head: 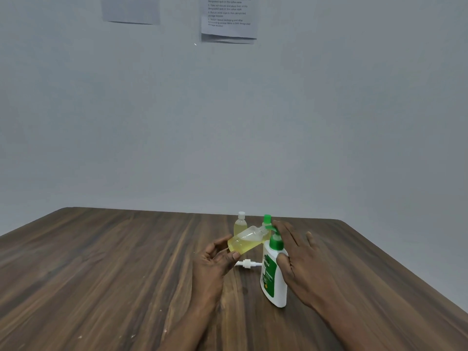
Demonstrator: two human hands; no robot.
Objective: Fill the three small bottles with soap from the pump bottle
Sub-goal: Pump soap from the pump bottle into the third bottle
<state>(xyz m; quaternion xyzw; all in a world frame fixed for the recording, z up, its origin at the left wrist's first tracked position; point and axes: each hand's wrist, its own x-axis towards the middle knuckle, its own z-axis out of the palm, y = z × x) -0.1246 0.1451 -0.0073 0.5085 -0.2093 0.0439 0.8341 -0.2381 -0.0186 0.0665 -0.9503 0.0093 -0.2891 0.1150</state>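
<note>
L hand [215, 259] tilts uncapped small bottle [244, 240] to the spout; R hand [301, 259] on pump bottle [274, 279].
L fingers & thumb curl round it, part full of yellow soap, neck up twd green nozzle. R fingers lie straight over pump head, thumb on its shoulder; it stands upright on worktop [114, 262]. White-capped bottle [240, 224] & green-capped bottle [266, 219] stand behind; loose white cap [247, 263] lies betw. the hands.

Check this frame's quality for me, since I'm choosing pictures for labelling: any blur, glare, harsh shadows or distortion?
Head view: soft, even light, with barely any shadows on the table. Head view: no harsh glare on the pump bottle. Head view: the tilted small bottle in the left hand looks slightly soft. Head view: the print on the wall papers is smeared, and the wide-angle lens stretches the edges.
</note>
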